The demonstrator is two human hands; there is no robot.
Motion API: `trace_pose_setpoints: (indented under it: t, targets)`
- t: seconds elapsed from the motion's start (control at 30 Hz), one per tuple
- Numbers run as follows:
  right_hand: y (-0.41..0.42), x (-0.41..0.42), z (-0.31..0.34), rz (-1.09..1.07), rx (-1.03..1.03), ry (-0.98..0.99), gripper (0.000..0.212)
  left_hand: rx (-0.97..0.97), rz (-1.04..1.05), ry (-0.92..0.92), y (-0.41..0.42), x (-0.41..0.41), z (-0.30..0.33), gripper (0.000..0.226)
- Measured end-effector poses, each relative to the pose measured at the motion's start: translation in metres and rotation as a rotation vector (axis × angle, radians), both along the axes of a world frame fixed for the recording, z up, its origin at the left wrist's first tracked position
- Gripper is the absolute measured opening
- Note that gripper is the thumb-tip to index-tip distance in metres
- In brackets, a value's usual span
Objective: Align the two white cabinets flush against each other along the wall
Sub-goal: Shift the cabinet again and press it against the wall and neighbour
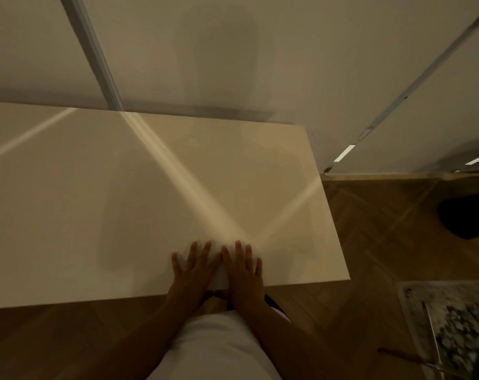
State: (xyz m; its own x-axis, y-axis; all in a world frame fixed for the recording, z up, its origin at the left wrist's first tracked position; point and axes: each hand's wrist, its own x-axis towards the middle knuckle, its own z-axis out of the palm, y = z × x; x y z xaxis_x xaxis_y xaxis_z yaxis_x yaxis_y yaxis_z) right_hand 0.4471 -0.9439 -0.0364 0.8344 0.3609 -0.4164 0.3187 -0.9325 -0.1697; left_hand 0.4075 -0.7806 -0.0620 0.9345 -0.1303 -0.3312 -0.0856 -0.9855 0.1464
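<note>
I look straight down on a glossy white cabinet top [123, 201] that fills the left and middle of the head view. Its far edge lies close to the pale wall [232, 50], with a thin dark gap between them. No seam between two cabinets shows on the top. My left hand [191, 270] and my right hand [243, 267] lie flat on the top near its front edge, fingers spread, side by side and almost touching. Neither hand holds anything.
Herringbone wood floor [383, 229] runs to the right of and in front of the cabinet. A patterned rug [452, 319] lies at the lower right. A dark object [468, 218] sits by the right edge. Metal strips run up the wall.
</note>
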Motion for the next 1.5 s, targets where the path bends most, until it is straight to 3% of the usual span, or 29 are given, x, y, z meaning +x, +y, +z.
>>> trace_pose_setpoints:
  t: [0.27,0.53,1.5]
  targets:
    - [-0.002,0.005,-0.011,0.114,-0.087,-0.088,0.121,0.076,-0.015,0.020,0.001,0.006,-0.001,0.125]
    - [-0.006,0.011,-0.010,0.176,-0.092,-0.125,0.115,0.054,-0.026,0.046,0.001,0.010,0.005,0.138]
    - [-0.020,0.052,-0.010,0.236,-0.052,-0.105,0.111,0.046,-0.010,0.062,-0.005,0.048,0.014,0.131]
